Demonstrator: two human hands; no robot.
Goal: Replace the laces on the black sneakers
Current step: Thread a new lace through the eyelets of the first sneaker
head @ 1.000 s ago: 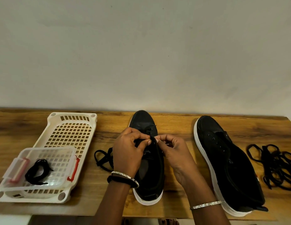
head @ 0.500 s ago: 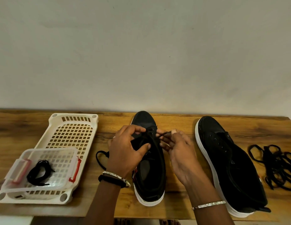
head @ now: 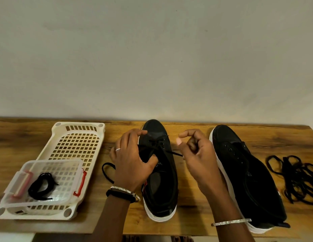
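In the lower centre, the black sneaker with white sole (head: 161, 182) stands on the wooden table (head: 192, 215); the left hand (head: 133, 163) grips its upper, fingers and thumb curled around it. Just to the right, the right hand (head: 197, 154) pinches the thin black lace (head: 169, 151) coming from the eyelets.

Single head-worn wide-angle view, facing forward and down, close over the wooden table (head: 196, 222), wall behind

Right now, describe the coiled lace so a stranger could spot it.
At the left end of the wooden table lies a white slotted basket, with a clear red-clipped box in its near end. The coiled lace is the tidy black bundle inside that box, unlike the loose tangle lying bare at the right end.
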